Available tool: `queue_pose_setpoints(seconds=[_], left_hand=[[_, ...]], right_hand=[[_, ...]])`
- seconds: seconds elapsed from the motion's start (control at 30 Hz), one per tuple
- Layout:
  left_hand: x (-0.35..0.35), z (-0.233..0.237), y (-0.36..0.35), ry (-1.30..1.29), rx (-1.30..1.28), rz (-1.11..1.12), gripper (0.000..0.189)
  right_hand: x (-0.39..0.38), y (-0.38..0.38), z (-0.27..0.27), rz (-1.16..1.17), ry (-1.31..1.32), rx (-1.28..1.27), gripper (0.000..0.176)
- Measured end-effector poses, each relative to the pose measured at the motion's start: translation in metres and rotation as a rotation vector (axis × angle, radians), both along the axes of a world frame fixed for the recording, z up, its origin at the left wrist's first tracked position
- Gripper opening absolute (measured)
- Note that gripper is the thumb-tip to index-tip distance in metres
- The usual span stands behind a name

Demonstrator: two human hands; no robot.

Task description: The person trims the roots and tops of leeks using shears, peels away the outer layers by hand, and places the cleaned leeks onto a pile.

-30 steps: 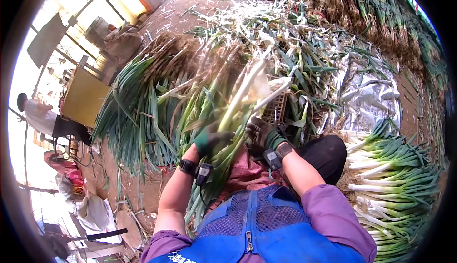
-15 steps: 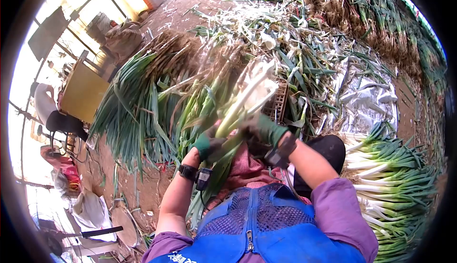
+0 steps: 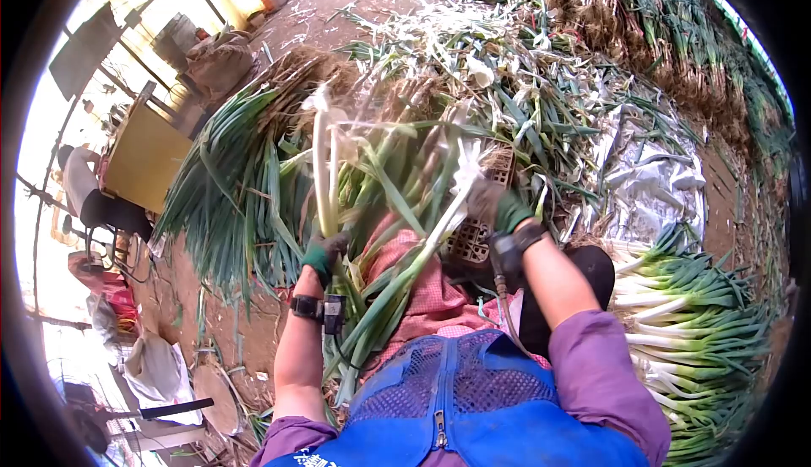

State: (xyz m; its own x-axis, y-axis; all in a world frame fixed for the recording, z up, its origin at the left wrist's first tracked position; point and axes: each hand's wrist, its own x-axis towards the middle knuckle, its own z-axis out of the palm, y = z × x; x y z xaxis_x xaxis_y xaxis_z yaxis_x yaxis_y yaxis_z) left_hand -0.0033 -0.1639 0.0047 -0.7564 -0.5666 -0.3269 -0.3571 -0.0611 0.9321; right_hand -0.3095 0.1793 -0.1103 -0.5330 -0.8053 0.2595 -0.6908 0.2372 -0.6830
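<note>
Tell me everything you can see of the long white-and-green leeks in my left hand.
The long white-and-green leeks, at least two, point away from you, gripped in your gloved left hand. Smooth-looking white stems turn greenish near the glove; pale, ragged skin clings at the blurred tips.

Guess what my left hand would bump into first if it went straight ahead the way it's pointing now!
Past the white-and-green stalks it grips, your left hand would probably bump into the leafy pile just ahead. How high that pile sits compared with your hand is hard to tell.
</note>
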Motion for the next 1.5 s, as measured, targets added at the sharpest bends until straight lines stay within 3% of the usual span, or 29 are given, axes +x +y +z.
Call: queue_pose_setpoints(seconds=[0.03, 0.07, 0.13, 0.2, 0.3, 0.33, 0.4, 0.53, 0.63, 0.67, 0.77, 0.83, 0.87, 0.9, 0.93, 0.97, 1.0, 1.1, 1.2, 1.27, 1.33, 1.37, 1.43, 1.5], left_hand=[[-0.003, 0.004, 0.010, 0.048, 0.023, -0.028, 0.030], [-0.007, 0.007, 0.018, 0.029, 0.048, -0.039, 0.028], [-0.012, 0.000, 0.021, -0.033, 0.065, -0.081, 0.029], [-0.018, 0.005, 0.032, -0.061, 0.090, -0.129, 0.032], [-0.024, 0.023, 0.056, -0.087, 0.058, -0.165, 0.036], [-0.027, 0.025, 0.060, -0.071, 0.045, -0.179, 0.036], [-0.032, 0.037, 0.072, -0.048, 0.005, -0.216, 0.040], [-0.044, 0.050, 0.088, -0.043, 0.087, -0.305, 0.038], [-0.040, 0.055, 0.090, 0.174, 0.045, -0.402, 0.036], [-0.036, 0.085, 0.094, 0.110, -0.005, -0.495, 0.035], [-0.022, 0.116, 0.087, 0.190, 0.205, -0.643, 0.067], [-0.011, 0.119, 0.088, 0.193, 0.215, -0.593, 0.060], [-0.002, 0.119, 0.083, 0.189, 0.284, -0.589, 0.056], [0.004, 0.122, 0.078, 0.183, 0.355, -0.584, 0.051], [0.010, 0.140, 0.081, 0.115, 0.310, -0.591, 0.060], [0.014, 0.150, 0.083, 0.083, 0.326, -0.610, 0.062], [0.018, 0.156, 0.085, 0.050, 0.344, -0.628, 0.065], [0.023, 0.161, 0.091, 0.000, 0.385, -0.705, 0.070], [0.021, 0.167, 0.106, -0.037, 0.330, -0.713, 0.066], [0.015, 0.163, 0.107, 0.024, 0.328, -0.646, 0.066], [0.012, 0.150, 0.100, 0.068, 0.336, -0.603, 0.060], [0.013, 0.147, 0.100, 0.064, 0.341, -0.588, 0.058], [0.013, 0.144, 0.104, 0.051, 0.349, -0.566, 0.054], [0.017, 0.142, 0.109, 0.060, 0.314, -0.586, 0.047]], right_hand=[[0.038, -0.020, -0.005, 0.169, -0.022, 0.125, 0.018], [0.067, -0.037, -0.034, 0.091, -0.158, 0.138, 0.013], [0.115, -0.071, -0.059, -0.189, -0.771, 0.053, 0.023], [0.128, -0.084, -0.043, -0.474, -1.049, 0.104, 0.023], [0.121, -0.093, -0.065, -0.436, -0.845, -0.053, 0.025], [0.121, -0.096, -0.065, -0.485, -1.051, -0.220, 0.030], [0.134, -0.092, 0.002, -0.474, -1.161, -0.338, 0.039], [0.183, -0.085, 0.150, -0.100, -1.109, -0.250, 0.042], [0.203, -0.093, 0.166, 0.066, -0.739, -0.274, 0.037], [0.207, -0.088, 0.181, 0.117, -0.730, -0.267, 0.035], [0.209, -0.067, 0.221, 0.259, -0.703, -0.275, 0.029], [0.196, -0.048, 0.240, 0.335, -0.686, -0.323, 0.026], [0.181, -0.042, 0.223, 0.260, -0.545, -0.413, 0.023], [0.168, -0.039, 0.230, 0.227, -0.480, -0.806, 0.022], [0.147, -0.023, 0.243, 0.069, -0.470, -0.886, 0.019], [0.126, 0.000, 0.262, -0.020, -0.485, -0.801, 0.032], [0.101, 0.010, 0.273, -0.168, -0.437, -0.838, 0.031], [0.075, 0.027, 0.314, -0.213, -0.296, -0.991, 0.030], [0.077, 0.036, 0.250, -0.369, -0.459, -0.612, 0.056], [0.094, 0.018, 0.221, -0.074, -0.449, -0.650, 0.060], [0.108, -0.001, 0.204, 0.157, -0.757, -0.661, 0.061], [0.110, -0.014, 0.185, 0.244, -0.648, -0.740, 0.061], [0.144, -0.014, 0.256, 0.257, -0.732, -0.645, 0.069], [0.147, -0.019, 0.260, 0.227, -0.564, -0.535, 0.074]])
